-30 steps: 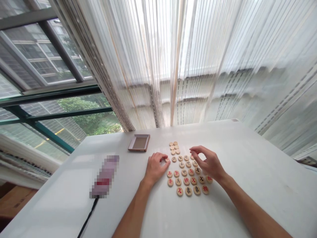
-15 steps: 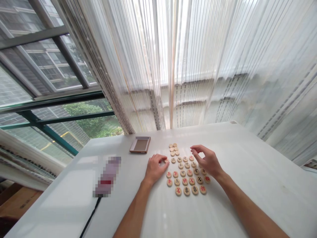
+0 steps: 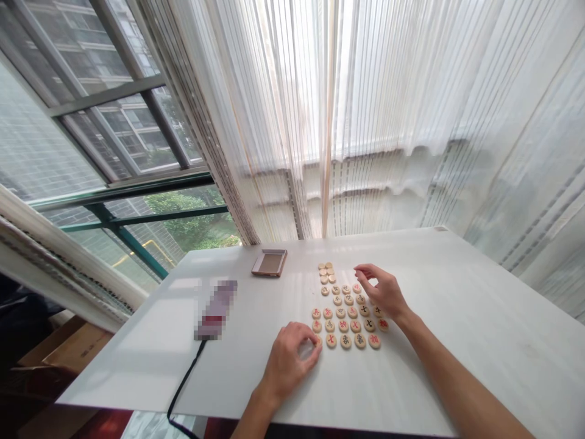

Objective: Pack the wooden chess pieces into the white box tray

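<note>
Though mostly covered, faintly visible in the grasp of the left hand (image 3: 292, 353): a round wooden piece (image 3: 319, 342), pinched between thumb and forefinger at the left end of the nearest row. Only a pale bit of it to be seen, with the marking hidden; cannot tell whether lifted or touching the worktop (image 3: 461, 329). Just to the right of it, along the same row, four pieces (image 3: 346, 341) with red or black characters. Farther back, more rows of marked discs (image 3: 343, 325), many too small to read with certainty. Over the right side of these rows, the right hand (image 3: 384, 289), loosely curled, with thumb and forefinger close together; cannot tell whether closed on anything, nor how high above the discs. Beyond the rows, a small cluster of plain-topped discs (image 3: 329, 272). Left of the cluster, well apart, a shallow square tray (image 3: 269, 263). Farther left, under coarse pixelation, an oblong purplish object (image 3: 216, 310), impossible to identify, with a black cord (image 3: 186, 379) running down and out at the bottom. Partly hidden behind the worktop's left edge, a cardboard box (image 3: 82, 350) in shadow. Behind everything, a striped sheer curtain (image 3: 388, 110), washed out by backlight and cropped at the top.
</note>
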`<action>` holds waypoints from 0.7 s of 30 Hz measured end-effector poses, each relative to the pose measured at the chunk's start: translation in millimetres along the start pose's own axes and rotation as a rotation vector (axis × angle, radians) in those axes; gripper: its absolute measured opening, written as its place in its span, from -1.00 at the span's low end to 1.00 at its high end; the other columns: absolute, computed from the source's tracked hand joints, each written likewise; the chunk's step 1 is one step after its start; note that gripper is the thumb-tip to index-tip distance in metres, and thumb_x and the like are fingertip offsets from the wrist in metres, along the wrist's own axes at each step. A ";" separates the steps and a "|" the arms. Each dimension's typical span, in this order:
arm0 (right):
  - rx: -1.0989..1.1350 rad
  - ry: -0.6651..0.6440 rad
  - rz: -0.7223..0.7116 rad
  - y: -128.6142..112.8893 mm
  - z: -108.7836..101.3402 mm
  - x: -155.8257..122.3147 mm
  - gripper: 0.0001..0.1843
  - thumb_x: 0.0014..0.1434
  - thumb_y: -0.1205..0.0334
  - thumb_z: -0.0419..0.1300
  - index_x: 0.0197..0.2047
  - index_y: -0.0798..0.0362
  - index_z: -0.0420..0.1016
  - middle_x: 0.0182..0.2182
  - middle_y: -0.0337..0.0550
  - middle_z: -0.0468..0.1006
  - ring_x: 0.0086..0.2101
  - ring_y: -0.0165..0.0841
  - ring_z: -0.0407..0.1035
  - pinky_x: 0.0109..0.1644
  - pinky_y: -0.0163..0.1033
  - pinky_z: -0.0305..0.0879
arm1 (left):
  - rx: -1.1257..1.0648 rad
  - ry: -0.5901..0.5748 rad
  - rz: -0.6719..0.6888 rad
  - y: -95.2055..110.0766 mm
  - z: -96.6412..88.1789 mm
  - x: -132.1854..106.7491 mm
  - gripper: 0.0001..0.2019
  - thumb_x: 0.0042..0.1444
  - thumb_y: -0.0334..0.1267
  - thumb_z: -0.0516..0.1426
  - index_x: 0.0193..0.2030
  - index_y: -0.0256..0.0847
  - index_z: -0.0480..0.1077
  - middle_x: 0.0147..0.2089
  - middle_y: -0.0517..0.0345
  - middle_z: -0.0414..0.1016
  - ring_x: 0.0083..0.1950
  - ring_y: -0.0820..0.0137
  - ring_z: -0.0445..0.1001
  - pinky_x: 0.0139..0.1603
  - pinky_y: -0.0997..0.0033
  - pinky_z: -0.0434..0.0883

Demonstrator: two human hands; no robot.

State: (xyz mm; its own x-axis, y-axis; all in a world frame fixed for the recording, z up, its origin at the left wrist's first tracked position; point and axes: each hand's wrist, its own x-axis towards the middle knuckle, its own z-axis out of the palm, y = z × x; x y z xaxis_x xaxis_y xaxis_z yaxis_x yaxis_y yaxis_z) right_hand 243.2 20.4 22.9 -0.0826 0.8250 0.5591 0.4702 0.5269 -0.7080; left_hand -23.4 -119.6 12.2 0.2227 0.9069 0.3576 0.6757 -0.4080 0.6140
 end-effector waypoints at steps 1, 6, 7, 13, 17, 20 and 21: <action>0.001 -0.001 -0.001 -0.1 -0.2 0.2 -0.78 0.30 0.12 0.15 -0.11 0.02 0.55 -0.28 -0.12 0.66 -0.32 -0.26 0.55 -0.32 -0.19 0.51 | 0.026 -0.001 -0.001 1.0 1.5 -2.6 -0.92 0.16 -0.35 0.21 -0.26 -0.07 0.46 -0.18 0.12 0.55 -0.11 0.25 0.50 -0.02 0.18 0.44; 0.007 0.012 -0.013 -1.2 -2.0 2.2 -0.77 0.30 0.11 0.15 -0.12 0.03 0.56 -0.29 -0.13 0.66 -0.31 -0.27 0.56 -0.16 -0.13 0.52 | 0.060 0.025 0.012 -0.2 4.5 -3.1 -0.88 0.13 -0.37 0.22 -0.22 -0.07 0.46 -0.16 0.11 0.55 -0.09 0.23 0.49 -0.01 0.16 0.43; 0.009 0.018 -0.015 -1.3 -2.0 2.7 -0.76 0.30 0.10 0.15 -0.12 0.03 0.56 -0.29 -0.13 0.67 -0.31 -0.27 0.56 -0.15 -0.12 0.52 | 0.056 0.037 0.006 -0.4 4.5 -3.0 -0.86 0.11 -0.38 0.24 -0.21 -0.07 0.45 -0.16 0.12 0.55 -0.12 0.24 0.49 -0.04 0.17 0.44; 0.015 0.027 -0.013 -0.2 0.6 4.3 -0.73 0.28 0.06 0.15 -0.13 0.04 0.56 -0.31 -0.11 0.67 -0.34 -0.24 0.57 -0.19 -0.10 0.54 | 0.061 0.069 -0.027 1.0 4.0 -2.3 -0.90 0.11 -0.36 0.24 -0.25 -0.08 0.44 -0.23 0.12 0.55 -0.17 0.24 0.49 -0.09 0.18 0.46; 0.000 0.018 0.010 0.9 0.7 4.4 -0.73 0.27 0.05 0.15 -0.15 0.03 0.56 -0.32 -0.12 0.68 -0.35 -0.24 0.57 -0.28 -0.15 0.53 | 0.036 0.060 -0.042 -0.5 5.7 -3.3 -0.92 0.12 -0.32 0.25 -0.25 -0.08 0.44 -0.22 0.11 0.55 -0.16 0.23 0.50 -0.08 0.16 0.47; -0.022 0.012 0.032 1.3 -1.5 4.7 -0.71 0.28 0.02 0.14 -0.16 0.03 0.57 -0.32 -0.11 0.68 -0.34 -0.23 0.58 -0.37 -0.18 0.50 | -0.037 0.067 -0.082 -5.3 7.3 -4.8 -0.89 0.13 -0.26 0.26 -0.20 -0.07 0.44 -0.17 0.10 0.55 -0.15 0.24 0.51 -0.11 0.22 0.49; -0.030 0.011 0.038 1.3 -2.4 4.8 -0.70 0.28 0.01 0.13 -0.16 0.03 0.57 -0.32 -0.10 0.68 -0.34 -0.22 0.58 -0.38 -0.19 0.50 | -0.069 0.077 -0.100 -7.5 6.8 -3.8 -0.89 0.15 -0.24 0.24 -0.17 -0.07 0.44 -0.16 0.09 0.55 -0.16 0.26 0.51 -0.13 0.25 0.49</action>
State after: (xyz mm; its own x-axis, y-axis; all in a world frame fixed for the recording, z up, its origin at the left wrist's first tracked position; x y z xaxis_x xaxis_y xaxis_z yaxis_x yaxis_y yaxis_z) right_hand 245.5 24.6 25.7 -0.0547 0.8416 0.5374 0.4985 0.4893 -0.7156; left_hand -24.6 -119.3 1.5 0.1009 0.9337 0.3435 0.6413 -0.3251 0.6951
